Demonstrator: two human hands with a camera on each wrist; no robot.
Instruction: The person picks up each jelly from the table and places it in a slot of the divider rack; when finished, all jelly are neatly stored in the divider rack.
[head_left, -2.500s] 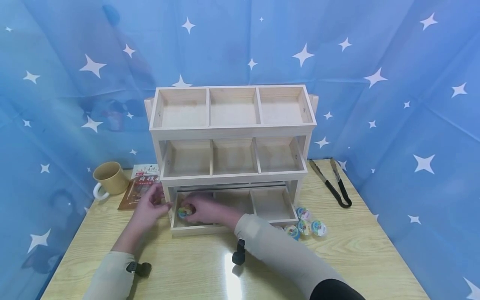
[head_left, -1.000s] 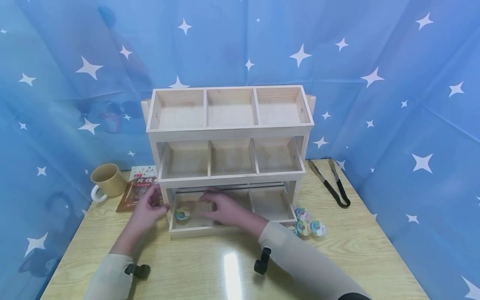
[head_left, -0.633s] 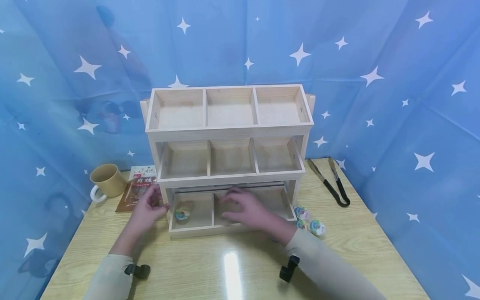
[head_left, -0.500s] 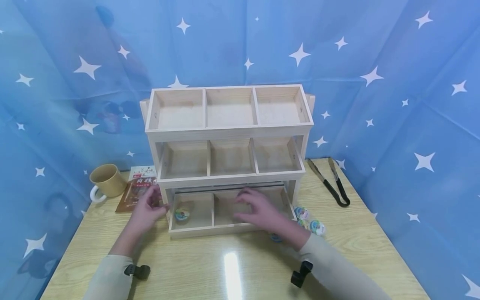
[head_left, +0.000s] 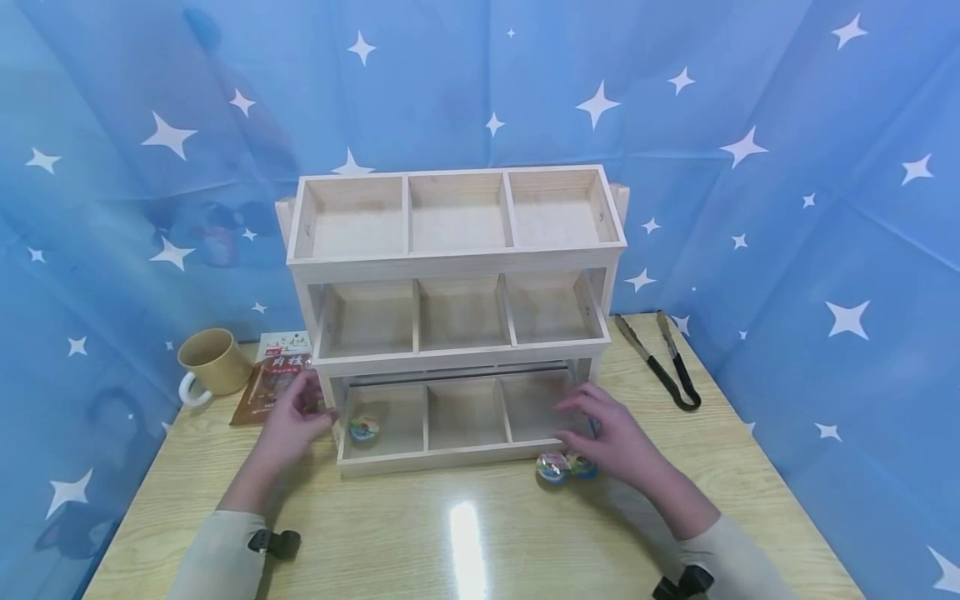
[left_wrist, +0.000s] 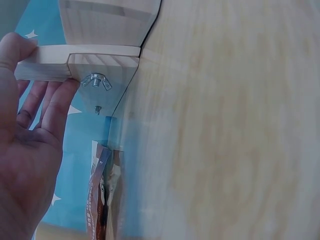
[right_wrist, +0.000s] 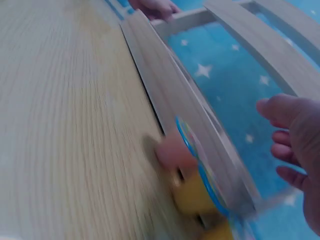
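Note:
My left hand (head_left: 296, 421) grips the left side of a three-tier wooden rack (head_left: 457, 268); in the left wrist view its thumb lies above a wooden bar (left_wrist: 45, 70) and the fingers curl below. One jelly cup (head_left: 363, 428) with a printed lid stands in the bottom tier's left compartment. At the rack's front right corner my right hand (head_left: 618, 446) hovers with loosely bent fingers, holding nothing. Close below it are jelly cups (head_left: 552, 468), others hidden behind the hand. The right wrist view shows a pink cup (right_wrist: 175, 150) and a yellow cup (right_wrist: 192, 197) along the rack's front.
A tan mug (head_left: 214, 362) with a white handle and a brown printed packet (head_left: 262, 392) lie left of the rack. Black-handled tongs (head_left: 678, 375) rest on the table to its right. A blue star-patterned cloth (head_left: 750, 208) hangs behind.
My right hand has let go of a jelly cup in the bottom left compartment and moved right, past the rack's corner, to the other cups. The left hand has kept its grip on the rack.

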